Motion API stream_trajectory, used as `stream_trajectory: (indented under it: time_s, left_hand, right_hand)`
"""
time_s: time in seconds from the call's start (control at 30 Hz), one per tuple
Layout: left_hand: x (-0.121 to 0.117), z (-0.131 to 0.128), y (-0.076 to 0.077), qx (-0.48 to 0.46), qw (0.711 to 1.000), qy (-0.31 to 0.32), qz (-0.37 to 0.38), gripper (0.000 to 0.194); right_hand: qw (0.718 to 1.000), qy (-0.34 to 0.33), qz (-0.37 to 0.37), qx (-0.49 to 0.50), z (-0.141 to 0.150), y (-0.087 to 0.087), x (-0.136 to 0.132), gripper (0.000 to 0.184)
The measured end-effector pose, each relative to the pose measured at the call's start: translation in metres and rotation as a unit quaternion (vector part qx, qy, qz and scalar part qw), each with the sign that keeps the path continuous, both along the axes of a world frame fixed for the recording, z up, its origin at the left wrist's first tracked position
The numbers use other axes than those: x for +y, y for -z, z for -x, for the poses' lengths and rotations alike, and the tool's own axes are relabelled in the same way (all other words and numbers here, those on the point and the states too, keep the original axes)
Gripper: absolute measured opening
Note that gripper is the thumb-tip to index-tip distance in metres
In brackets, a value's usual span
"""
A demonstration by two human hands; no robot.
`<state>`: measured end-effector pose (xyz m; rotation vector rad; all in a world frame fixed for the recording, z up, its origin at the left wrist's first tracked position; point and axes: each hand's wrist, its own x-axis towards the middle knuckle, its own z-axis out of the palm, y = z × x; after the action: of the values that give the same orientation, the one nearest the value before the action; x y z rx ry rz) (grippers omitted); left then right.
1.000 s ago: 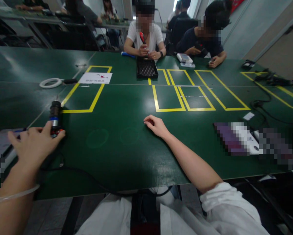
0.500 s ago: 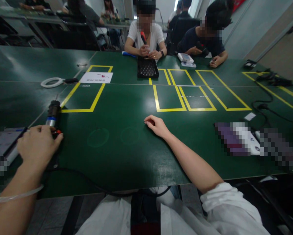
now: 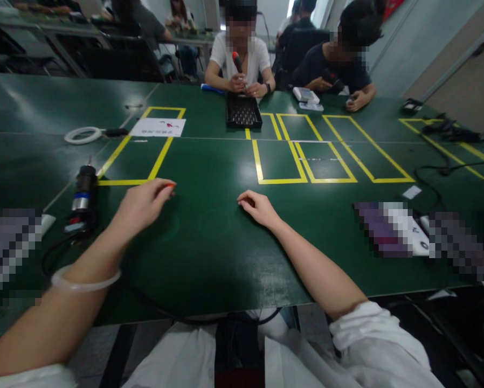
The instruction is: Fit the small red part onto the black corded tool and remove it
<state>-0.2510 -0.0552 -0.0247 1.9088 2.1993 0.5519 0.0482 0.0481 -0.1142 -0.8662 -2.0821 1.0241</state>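
Note:
My left hand (image 3: pixel 143 205) is over the left part of the green table (image 3: pixel 209 258), apart from the power tool. Its thumb and fingers pinch a small orange-red piece (image 3: pixel 171 185), mostly hidden, whose kind I cannot make out. Left of this hand lies a corded, cylindrical black-and-silver power tool (image 3: pixel 82 196) with a blue band and a thin tip pointing away, like an electric screwdriver. My right hand (image 3: pixel 257 207) rests on the tabletop with its fingers curled towards the thumb. I see nothing held in it.
Yellow tape outlines (image 3: pixel 280 180) mark the table. A white sheet (image 3: pixel 158 127) and a coiled white cable (image 3: pixel 82 135) lie at back left. Opposite, a person holds a red-and-black screwdriver (image 3: pixel 236 60) over a black tray (image 3: pixel 244 114). A purple-and-white item (image 3: pixel 387 231) is at right.
My left hand has left the power tool and moved right and away from me, with the orange-red piece at its fingertips. The power tool stays behind on the table. My right hand has not moved.

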Motion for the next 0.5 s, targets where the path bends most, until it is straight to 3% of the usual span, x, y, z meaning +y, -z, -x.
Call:
stream_trajectory:
  time_s: [0.07,0.13,0.23,0.33,0.5]
  left_hand:
    - [0.023,-0.034,0.013,-0.126,0.989,0.073,0.008,0.05]
    - [0.043,-0.066,0.028,-0.235,0.961,0.136,0.052,0.055]
    - [0.062,-0.1,0.046,-0.333,0.922,0.179,0.085,0.065]
    - [0.068,-0.112,0.055,-0.366,0.903,0.204,0.092,0.068]
    - [0.067,-0.112,0.061,-0.392,0.888,0.226,0.082,0.066]
  right_hand:
    - [1.0,-0.006,0.014,0.01,-0.001,0.0,0.0,0.015]
    - [0.999,-0.012,0.034,0.03,-0.001,0.001,0.001,0.016]
    - [0.995,-0.032,0.064,0.065,-0.002,0.002,0.002,0.023]
    - [0.993,-0.064,0.065,0.071,-0.002,0.001,0.002,0.028]
    - [0.995,-0.071,0.044,0.059,-0.001,-0.003,0.001,0.017]
